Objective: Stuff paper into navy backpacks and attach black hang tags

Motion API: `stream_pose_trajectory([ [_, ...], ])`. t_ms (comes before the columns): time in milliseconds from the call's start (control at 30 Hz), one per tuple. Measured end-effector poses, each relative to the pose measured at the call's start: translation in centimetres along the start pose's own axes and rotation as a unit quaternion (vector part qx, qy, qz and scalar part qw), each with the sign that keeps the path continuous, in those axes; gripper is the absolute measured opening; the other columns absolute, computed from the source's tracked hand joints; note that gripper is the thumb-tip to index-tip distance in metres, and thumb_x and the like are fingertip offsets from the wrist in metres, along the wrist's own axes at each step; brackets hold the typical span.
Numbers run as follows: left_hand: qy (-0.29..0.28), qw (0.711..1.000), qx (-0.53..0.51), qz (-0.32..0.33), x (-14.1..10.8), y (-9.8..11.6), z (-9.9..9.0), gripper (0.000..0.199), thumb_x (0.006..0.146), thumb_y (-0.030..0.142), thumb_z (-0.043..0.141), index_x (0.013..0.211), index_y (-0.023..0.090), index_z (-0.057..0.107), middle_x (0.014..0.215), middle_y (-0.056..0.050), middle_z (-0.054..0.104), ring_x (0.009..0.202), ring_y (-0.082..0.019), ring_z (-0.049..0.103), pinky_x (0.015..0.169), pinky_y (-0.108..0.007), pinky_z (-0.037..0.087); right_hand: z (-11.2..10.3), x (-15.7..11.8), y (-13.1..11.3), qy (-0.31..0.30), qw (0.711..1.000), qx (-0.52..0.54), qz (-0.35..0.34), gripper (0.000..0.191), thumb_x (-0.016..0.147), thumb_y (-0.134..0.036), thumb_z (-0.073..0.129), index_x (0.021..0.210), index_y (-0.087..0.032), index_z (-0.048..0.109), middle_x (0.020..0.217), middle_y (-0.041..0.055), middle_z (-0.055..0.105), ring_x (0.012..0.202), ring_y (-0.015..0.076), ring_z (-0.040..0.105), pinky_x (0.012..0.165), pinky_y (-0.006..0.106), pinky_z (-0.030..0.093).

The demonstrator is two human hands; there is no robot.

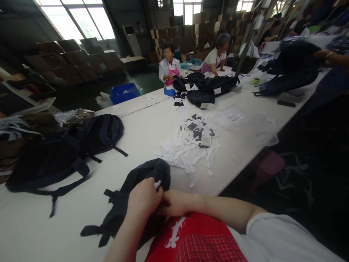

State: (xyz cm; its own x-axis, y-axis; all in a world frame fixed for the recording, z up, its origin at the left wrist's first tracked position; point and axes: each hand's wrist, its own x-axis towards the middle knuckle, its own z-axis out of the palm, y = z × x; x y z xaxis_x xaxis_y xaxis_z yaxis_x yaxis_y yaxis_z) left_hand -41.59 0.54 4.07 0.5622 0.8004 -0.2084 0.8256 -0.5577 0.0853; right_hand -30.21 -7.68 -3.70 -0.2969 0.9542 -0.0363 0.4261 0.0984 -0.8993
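Note:
A dark navy backpack point(147, 173) lies on the white table right in front of me, its straps spread to the left. Over its near side my left hand point(144, 198) is closed, with a small white strip point(157, 184) poking out by the fingers. My right hand point(176, 202) meets it from the right, fingers curled in against the backpack; their tips are hidden, so what they pinch does not show. Just beyond the backpack spreads a loose pile of white strips point(188, 149) with dark and pale tags point(200, 133) on top.
More dark backpacks point(65, 153) lie at the left. Clear plastic bags point(240, 120) rest along the table's right side. Farther off are a blue bin point(124, 93), a small blue box point(169, 91), and two co-workers by another heap of backpacks point(207, 87). A person's arm reaches in at the right.

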Motion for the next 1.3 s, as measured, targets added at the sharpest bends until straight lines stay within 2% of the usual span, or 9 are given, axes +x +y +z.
stream_pose_trajectory([
  [133, -0.015, 1.0, -0.011, -0.001, 1.1, 1.4, 0.5, 0.012, 0.079, 0.032, 0.05, 0.076, 0.021, 0.056, 0.071, -0.009, 0.068, 0.07, -0.027, 0.067, 0.057, -0.031, 0.037, -1.9, -1.4, 1.4, 0.147, 0.986, -0.082, -0.014, 0.012, 0.084, -0.026, 0.06, 0.083, -0.019, 0.07, 0.082, 0.003, 0.069, 0.076, 0.0165, 0.063, 0.072, 0.026, 0.05],
  [233, -0.012, 0.999, -0.05, -0.001, 1.7, 1.9, 1.3, 0.012, 0.081, 0.029, 0.047, 0.077, 0.021, 0.056, 0.07, -0.008, 0.068, 0.069, -0.025, 0.066, 0.057, -0.03, 0.036, -3.5, -2.0, 2.5, 0.26, 0.957, -0.114, -0.058, 0.021, 0.081, -0.021, 0.06, 0.101, -0.019, 0.067, 0.11, 0.009, 0.067, 0.103, 0.0212, 0.061, 0.094, 0.035, 0.048],
  [567, 0.153, 0.969, -0.166, -0.102, 2.2, 1.3, 3.9, 0.016, 0.078, 0.029, 0.051, 0.086, 0.022, 0.062, 0.091, -0.007, 0.067, 0.084, -0.024, 0.065, 0.073, -0.032, 0.048, -3.9, -0.1, 8.5, 0.15, 0.948, -0.217, -0.178, 0.044, 0.088, -0.037, 0.059, 0.13, -0.025, 0.056, 0.147, 0.0157, 0.041, 0.136, 0.0291, 0.039, 0.11, 0.047, 0.038],
  [667, 0.095, 0.952, -0.267, -0.114, 3.2, 1.0, 4.2, 0.013, 0.075, 0.029, 0.052, 0.082, 0.022, 0.061, 0.081, -0.004, 0.068, 0.076, -0.023, 0.064, 0.069, -0.031, 0.047, -4.3, 1.0, 9.5, 0.131, 0.95, -0.218, -0.18, 0.045, 0.087, -0.04, 0.06, 0.131, -0.028, 0.057, 0.146, 0.0137, 0.043, 0.139, 0.0301, 0.033, 0.111, 0.048, 0.037],
  [767, -0.035, 0.905, -0.41, -0.105, 4.8, 1.2, 5.5, 0.003, 0.067, 0.024, 0.055, 0.068, 0.021, 0.055, 0.065, 0.0, 0.064, 0.064, -0.019, 0.061, 0.06, -0.027, 0.044, -5.6, 1.9, 10.8, 0.098, 0.966, -0.171, -0.169, 0.029, 0.087, -0.039, 0.061, 0.111, -0.025, 0.07, 0.129, 0.0102, 0.059, 0.126, 0.0242, 0.05, 0.105, 0.039, 0.043],
  [867, -0.166, 0.84, -0.503, -0.119, 6.0, 2.1, 7.5, 0.006, 0.062, 0.021, 0.056, 0.065, 0.02, 0.05, 0.056, -0.001, 0.064, 0.056, -0.017, 0.059, 0.056, -0.026, 0.042, -9.0, 2.3, 13.7, 0.09, 0.983, -0.154, -0.043, 0.017, 0.088, -0.035, 0.061, 0.087, -0.024, 0.074, 0.096, 0.002, 0.071, 0.094, 0.0145, 0.064, 0.089, 0.026, 0.049],
  [967, -0.211, 0.82, -0.513, -0.142, 6.1, 3.1, 9.5, 0.015, 0.068, 0.028, 0.057, 0.079, 0.02, 0.051, 0.055, -0.002, 0.067, 0.058, -0.019, 0.063, 0.061, -0.027, 0.045, -14.7, 1.9, 18.4, 0.161, 0.96, -0.192, 0.126, 0.024, 0.092, -0.032, 0.053, 0.083, -0.021, 0.073, 0.084, 0.0028, 0.071, 0.085, 0.0149, 0.064, 0.082, 0.025, 0.047],
  [1133, -0.184, 0.846, -0.48, -0.14, 5.5, 4.1, 11.4, 0.026, 0.072, 0.042, 0.059, 0.085, 0.021, 0.05, 0.06, -0.002, 0.069, 0.062, -0.021, 0.065, 0.062, -0.029, 0.045, -24.2, 0.2, 27.3, 0.253, 0.882, -0.251, 0.309, 0.033, 0.091, -0.024, 0.049, 0.117, -0.009, 0.062, 0.119, 0.0182, 0.063, 0.111, 0.0223, 0.057, 0.095, 0.033, 0.04],
  [1300, -0.126, 0.841, -0.502, -0.156, 5.0, 3.6, 11.8, 0.036, 0.072, 0.054, 0.06, 0.082, 0.02, 0.051, 0.059, -0.002, 0.067, 0.059, -0.021, 0.061, 0.059, -0.03, 0.042, -26.3, -1.3, 32.5, 0.239, 0.833, -0.286, 0.409, 0.078, 0.073, -0.028, 0.074, 0.138, 0.002, 0.042, 0.141, 0.0325, 0.04, 0.132, 0.035, 0.039, 0.106, 0.04, 0.029],
])
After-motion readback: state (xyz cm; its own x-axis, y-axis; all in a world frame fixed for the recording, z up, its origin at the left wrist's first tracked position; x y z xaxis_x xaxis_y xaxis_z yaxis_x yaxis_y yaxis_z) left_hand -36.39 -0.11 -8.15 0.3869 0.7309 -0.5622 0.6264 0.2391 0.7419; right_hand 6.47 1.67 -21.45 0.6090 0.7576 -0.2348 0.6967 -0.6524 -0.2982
